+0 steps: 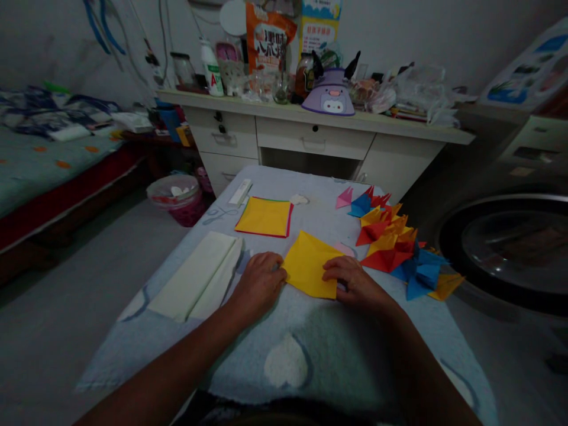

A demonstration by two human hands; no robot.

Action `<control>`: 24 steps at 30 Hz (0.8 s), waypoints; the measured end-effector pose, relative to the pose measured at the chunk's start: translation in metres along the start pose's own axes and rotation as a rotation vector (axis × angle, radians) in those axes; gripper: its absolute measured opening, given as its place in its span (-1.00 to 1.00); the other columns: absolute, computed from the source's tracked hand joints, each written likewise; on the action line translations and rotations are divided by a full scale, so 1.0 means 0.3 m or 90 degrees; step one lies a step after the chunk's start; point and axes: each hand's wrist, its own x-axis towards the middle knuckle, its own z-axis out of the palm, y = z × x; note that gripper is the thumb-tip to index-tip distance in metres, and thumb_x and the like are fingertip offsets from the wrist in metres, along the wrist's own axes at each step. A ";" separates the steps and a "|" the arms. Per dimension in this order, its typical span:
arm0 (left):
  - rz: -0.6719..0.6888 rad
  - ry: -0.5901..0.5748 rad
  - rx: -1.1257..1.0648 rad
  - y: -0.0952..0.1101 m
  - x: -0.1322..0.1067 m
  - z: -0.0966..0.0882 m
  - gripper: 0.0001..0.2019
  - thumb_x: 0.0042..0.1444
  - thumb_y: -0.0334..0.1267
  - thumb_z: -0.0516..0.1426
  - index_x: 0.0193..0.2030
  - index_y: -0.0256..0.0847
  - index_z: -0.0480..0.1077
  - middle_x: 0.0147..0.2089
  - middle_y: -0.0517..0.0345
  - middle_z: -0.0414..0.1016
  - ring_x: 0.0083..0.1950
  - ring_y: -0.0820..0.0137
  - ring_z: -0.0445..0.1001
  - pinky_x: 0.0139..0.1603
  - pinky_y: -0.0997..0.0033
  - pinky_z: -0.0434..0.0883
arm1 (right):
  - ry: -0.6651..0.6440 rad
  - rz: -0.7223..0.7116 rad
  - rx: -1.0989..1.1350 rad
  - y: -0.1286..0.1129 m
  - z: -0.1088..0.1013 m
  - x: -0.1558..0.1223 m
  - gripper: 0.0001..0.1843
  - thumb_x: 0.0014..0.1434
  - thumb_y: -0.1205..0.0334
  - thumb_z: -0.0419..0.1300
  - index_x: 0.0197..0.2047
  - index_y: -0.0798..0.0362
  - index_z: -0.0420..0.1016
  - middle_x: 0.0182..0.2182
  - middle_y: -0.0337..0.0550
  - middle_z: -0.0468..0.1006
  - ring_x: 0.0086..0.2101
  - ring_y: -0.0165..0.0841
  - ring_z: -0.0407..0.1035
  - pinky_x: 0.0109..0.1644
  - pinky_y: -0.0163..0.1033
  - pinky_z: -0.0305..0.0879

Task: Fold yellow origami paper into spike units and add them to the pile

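Between my two hands is a square sheet of yellow origami paper (310,266), turned at an angle over the cloth-covered table. My left hand (261,275) pinches its left corner between thumb and fingers. On the other side, my right hand (352,278) grips the right part, fingers on top and thumb beneath. Just beyond lies a stack of square paper (265,216), yellow on top with red and green edges showing. Folded paper cranes (390,242) in red, yellow, blue and pink cluster to the right of my right hand.
A folded pale sheet (195,278) lies left of my left hand, and a white strip-like box (241,192) sits at the far left of the table (284,361). Behind stands a cluttered white desk (284,127). A bin (177,198) is at left, a washing machine (510,236) at right.
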 end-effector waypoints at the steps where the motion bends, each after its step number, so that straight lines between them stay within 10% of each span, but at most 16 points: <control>1: -0.001 -0.001 0.003 -0.002 -0.002 -0.001 -0.90 0.16 -0.36 0.13 -0.30 -0.19 0.50 -0.08 0.02 0.43 -0.01 0.20 0.36 0.06 0.06 0.29 | -0.013 0.017 0.001 -0.012 -0.003 0.002 -0.70 0.01 0.39 0.23 -0.14 0.02 0.52 -0.03 -0.02 0.46 0.02 -0.17 0.29 0.14 0.03 0.13; 24: -0.140 -0.005 -0.189 -0.035 0.000 0.045 -0.95 0.08 -0.36 0.18 -0.34 -0.17 0.48 -0.21 0.12 0.38 -0.08 0.27 0.36 -0.01 0.18 0.25 | 0.017 0.093 0.083 -0.028 0.023 0.015 -0.77 0.18 0.25 0.13 -0.07 0.05 0.42 -0.08 0.01 0.45 -0.03 -0.17 0.30 0.08 0.01 0.22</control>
